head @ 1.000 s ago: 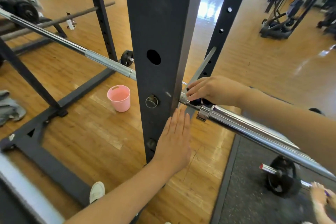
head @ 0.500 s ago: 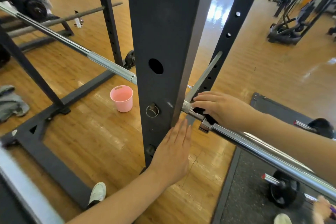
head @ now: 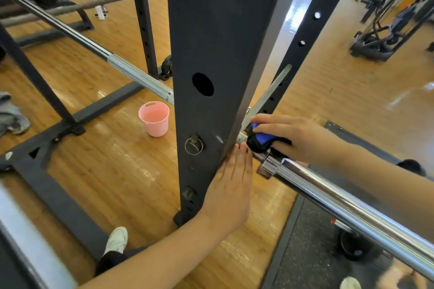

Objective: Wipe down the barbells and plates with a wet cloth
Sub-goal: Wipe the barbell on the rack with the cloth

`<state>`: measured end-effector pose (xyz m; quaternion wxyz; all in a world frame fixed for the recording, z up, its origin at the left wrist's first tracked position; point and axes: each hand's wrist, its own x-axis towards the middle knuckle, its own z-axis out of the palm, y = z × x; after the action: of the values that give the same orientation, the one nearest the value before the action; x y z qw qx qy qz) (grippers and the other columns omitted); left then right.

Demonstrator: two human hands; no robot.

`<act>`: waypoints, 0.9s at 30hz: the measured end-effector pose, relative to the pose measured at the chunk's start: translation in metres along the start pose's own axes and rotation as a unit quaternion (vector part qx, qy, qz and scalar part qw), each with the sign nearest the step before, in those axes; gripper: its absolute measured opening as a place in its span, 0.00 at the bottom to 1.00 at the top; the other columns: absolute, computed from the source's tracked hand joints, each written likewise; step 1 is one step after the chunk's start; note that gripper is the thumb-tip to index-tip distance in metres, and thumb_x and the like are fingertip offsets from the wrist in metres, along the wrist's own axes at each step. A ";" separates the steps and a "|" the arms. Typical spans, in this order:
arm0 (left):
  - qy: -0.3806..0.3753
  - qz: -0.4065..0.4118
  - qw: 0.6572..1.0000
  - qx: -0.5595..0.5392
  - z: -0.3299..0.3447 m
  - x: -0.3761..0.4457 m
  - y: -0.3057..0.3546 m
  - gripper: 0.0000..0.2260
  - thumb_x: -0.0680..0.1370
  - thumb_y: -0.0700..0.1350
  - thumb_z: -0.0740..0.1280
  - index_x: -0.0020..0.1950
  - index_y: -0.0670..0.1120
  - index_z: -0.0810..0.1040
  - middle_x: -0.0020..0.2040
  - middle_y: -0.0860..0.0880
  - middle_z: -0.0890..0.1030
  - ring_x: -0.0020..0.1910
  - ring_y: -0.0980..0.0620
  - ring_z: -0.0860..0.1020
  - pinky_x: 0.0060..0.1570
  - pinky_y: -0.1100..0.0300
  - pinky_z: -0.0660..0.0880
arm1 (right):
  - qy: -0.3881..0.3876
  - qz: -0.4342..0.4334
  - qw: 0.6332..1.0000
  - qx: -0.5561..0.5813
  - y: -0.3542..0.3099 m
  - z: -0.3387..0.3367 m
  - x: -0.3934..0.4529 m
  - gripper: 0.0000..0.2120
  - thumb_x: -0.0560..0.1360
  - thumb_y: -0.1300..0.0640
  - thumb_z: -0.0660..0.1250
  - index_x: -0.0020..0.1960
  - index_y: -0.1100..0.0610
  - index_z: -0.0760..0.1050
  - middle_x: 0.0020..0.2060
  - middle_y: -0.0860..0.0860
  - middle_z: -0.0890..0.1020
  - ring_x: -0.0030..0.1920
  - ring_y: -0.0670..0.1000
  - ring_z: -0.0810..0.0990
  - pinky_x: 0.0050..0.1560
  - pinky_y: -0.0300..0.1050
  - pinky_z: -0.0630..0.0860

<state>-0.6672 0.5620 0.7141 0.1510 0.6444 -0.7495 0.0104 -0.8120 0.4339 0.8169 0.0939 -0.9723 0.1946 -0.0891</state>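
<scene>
A chrome barbell (head: 340, 199) lies across a dark rack upright (head: 211, 54), running from upper left to lower right. My right hand (head: 296, 138) grips a blue and black cloth (head: 260, 139) wrapped on the bar just right of the upright, beside the sleeve collar. With straight fingers, my left hand (head: 232, 185) presses flat against the upright's right edge, just below the bar. A small plate-loaded bar (head: 352, 239) lies on the floor mat under the sleeve, partly hidden.
A pink bucket (head: 155, 121) stands on the wooden floor left of the upright. The rack's base frame (head: 70, 131) crosses the floor. My white shoe (head: 116, 240) is near the base. Gym machines (head: 385, 30) stand at far right. A grey cloth (head: 11, 115) lies at the left edge.
My right hand has slid a little down the bar toward the collar, and the cloth's blue side now shows. My left hand stays flat on the upright.
</scene>
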 end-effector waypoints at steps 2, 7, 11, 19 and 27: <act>-0.006 0.001 1.000 0.015 0.002 -0.003 0.000 0.39 0.69 0.46 0.71 0.73 0.33 0.56 0.73 0.35 0.57 0.72 0.40 0.63 0.66 0.49 0.62 | -0.020 -0.064 0.998 -0.018 0.013 -0.006 0.007 0.21 0.69 0.69 0.67 0.61 0.61 0.77 0.61 0.55 0.78 0.61 0.57 0.77 0.57 0.57 0.77; -0.018 -0.008 1.000 0.010 -0.001 -0.002 0.003 0.41 0.68 0.47 0.73 0.72 0.33 0.57 0.73 0.35 0.58 0.71 0.40 0.64 0.66 0.49 0.65 | -0.091 -0.155 0.983 -0.021 0.017 -0.007 0.023 0.20 0.66 0.75 0.72 0.55 0.61 0.82 0.54 0.53 0.83 0.60 0.56 0.78 0.58 0.53 0.77; -0.025 -0.008 1.000 0.004 -0.007 -0.004 0.001 0.41 0.66 0.49 0.75 0.71 0.34 0.61 0.71 0.36 0.65 0.70 0.42 0.67 0.64 0.53 0.65 | -0.136 -0.156 0.977 -0.044 0.030 -0.016 0.025 0.20 0.65 0.73 0.74 0.55 0.59 0.82 0.53 0.50 0.83 0.61 0.52 0.77 0.60 0.49 0.76; -0.039 -0.012 0.999 0.029 -0.009 -0.004 0.000 0.37 0.68 0.49 0.72 0.70 0.33 0.64 0.70 0.35 0.67 0.70 0.42 0.68 0.67 0.53 0.62 | -0.164 -0.223 0.959 -0.053 0.011 -0.008 0.036 0.20 0.64 0.72 0.74 0.55 0.59 0.82 0.53 0.51 0.83 0.58 0.53 0.78 0.59 0.49 0.75; -0.024 -0.015 1.000 0.004 -0.010 -0.005 0.002 0.38 0.67 0.49 0.73 0.71 0.35 0.63 0.72 0.37 0.66 0.70 0.42 0.67 0.64 0.54 0.66 | 0.061 0.077 0.995 0.009 0.009 -0.015 -0.019 0.22 0.67 0.78 0.66 0.57 0.62 0.80 0.53 0.55 0.82 0.52 0.51 0.78 0.58 0.51 0.73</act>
<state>-0.6663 0.5687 0.7227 0.1307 0.6563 -0.7431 -0.0041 -0.8355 0.4312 0.8268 0.0972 -0.9462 0.2737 -0.1426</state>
